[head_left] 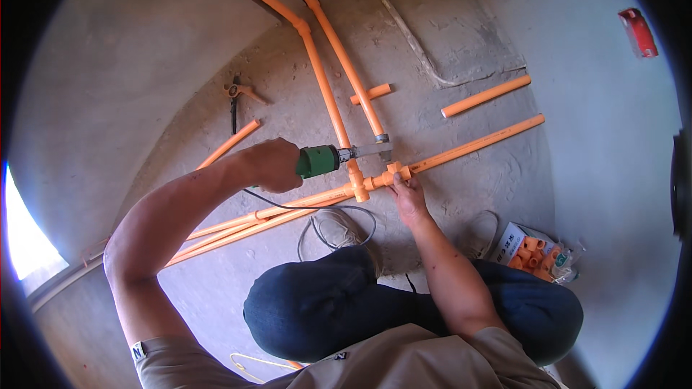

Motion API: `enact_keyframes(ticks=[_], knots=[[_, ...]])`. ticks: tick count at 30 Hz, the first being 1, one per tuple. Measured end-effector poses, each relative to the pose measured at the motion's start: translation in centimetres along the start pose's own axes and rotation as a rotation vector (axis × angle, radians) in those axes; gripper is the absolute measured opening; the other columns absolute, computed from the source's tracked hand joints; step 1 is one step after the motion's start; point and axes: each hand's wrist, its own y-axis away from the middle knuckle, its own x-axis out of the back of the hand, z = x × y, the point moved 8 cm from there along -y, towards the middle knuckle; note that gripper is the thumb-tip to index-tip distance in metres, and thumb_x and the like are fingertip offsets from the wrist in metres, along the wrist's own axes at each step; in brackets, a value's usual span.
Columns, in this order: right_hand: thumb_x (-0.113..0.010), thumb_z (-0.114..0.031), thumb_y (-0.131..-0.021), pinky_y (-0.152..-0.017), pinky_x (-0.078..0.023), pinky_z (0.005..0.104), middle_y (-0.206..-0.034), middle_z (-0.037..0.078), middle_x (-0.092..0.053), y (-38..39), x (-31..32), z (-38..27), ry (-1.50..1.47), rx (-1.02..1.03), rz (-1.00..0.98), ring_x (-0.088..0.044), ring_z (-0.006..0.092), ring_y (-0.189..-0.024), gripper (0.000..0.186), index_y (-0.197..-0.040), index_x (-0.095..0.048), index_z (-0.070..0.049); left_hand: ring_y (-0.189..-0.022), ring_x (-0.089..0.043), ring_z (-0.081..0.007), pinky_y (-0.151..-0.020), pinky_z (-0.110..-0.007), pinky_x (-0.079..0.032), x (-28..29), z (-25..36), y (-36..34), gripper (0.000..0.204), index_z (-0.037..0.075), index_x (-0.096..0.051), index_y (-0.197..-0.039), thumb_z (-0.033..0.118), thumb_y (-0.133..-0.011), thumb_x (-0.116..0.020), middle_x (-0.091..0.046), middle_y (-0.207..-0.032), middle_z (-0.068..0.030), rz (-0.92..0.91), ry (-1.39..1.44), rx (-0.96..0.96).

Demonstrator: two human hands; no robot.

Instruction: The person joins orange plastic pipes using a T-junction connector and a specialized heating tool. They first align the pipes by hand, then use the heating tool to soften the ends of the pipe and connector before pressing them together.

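My left hand is closed round the green pipe welder, whose flat heating plate points right. A grey heating socket on the plate meets the lower end of a long orange pipe. Just below, my right hand grips an orange tee fitting from underneath. That fitting sits in a pipe run, joined to an orange pipe on the right. To its left, another orange fitting connects a second long pipe to the run.
Loose orange pipes lie on the concrete floor. A pipe cutter rests at the far left. A box of orange fittings stands by my right knee. The grey cable loops near my shoe. A red wall box is at right.
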Motion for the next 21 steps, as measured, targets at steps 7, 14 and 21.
enact_keyframes(ticks=[7,14,21], knots=[[-0.064,-0.024,-0.099,-0.103,-0.047,0.0437,-0.121,0.003,-0.057,0.0,-0.4,-0.1,-0.04,-0.02,-0.021,-0.056,0.0184,-0.116,0.033,-0.127,-0.052,-0.01,-0.095,-0.069,-0.038,-0.087,-0.044,-0.053,-1.1,0.5,-0.1,0.041,-0.004,-0.069,-0.096,0.035,-0.086,-0.068,-0.07,-0.097,-0.0251,0.053,0.027,-0.031],[-0.064,-0.027,-0.099,-0.099,-0.047,0.0407,-0.118,0.005,-0.062,-0.3,-0.4,0.0,-0.062,0.005,-0.022,-0.06,0.0211,-0.109,0.03,-0.122,-0.056,-0.01,-0.093,-0.069,-0.0387,-0.086,-0.045,-0.053,-2.5,0.2,-0.3,0.043,-0.006,-0.067,-0.096,0.036,-0.087,-0.068,-0.069,-0.093,-0.0259,0.084,0.102,-0.013],[-0.064,-0.028,-0.099,-0.101,-0.049,0.0425,-0.118,0.008,-0.061,-0.4,-1.0,-0.6,-0.093,-0.022,0.0,-0.06,0.0214,-0.112,0.031,-0.119,-0.055,-0.005,-0.09,-0.069,-0.0378,-0.084,-0.045,-0.052,-3.1,0.1,-0.5,0.042,-0.006,-0.067,-0.095,0.035,-0.087,-0.069,-0.069,-0.09,-0.0256,0.111,0.161,-0.03]])
